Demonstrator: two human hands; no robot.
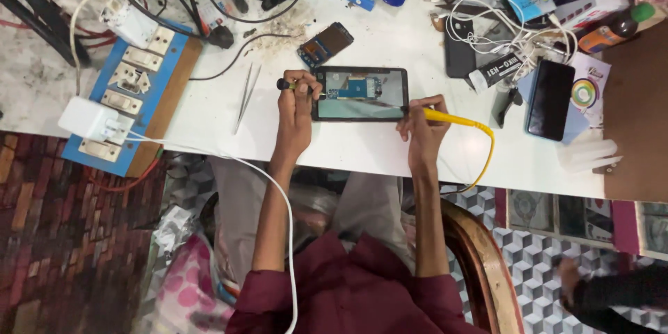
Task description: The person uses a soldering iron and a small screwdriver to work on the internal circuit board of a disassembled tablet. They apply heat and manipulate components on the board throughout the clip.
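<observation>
Left hand [296, 108] grip clenched on a small screwdriver [287, 85], touching the left end of the opened phone [360, 93]. Right hand [422, 124] grip grasping a yellow-handled soldering iron [456, 120], tip over the phone's inside. Phone lies flat on the white table [390, 42], near its front edge. Tweezers [245, 96] lie left of it, blue switchboard [132, 83] farther left, black phone [550, 99] to the right.

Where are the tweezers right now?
In the head view, the tweezers lie on the white table, left of the left hand, beside the blue switchboard.
</observation>
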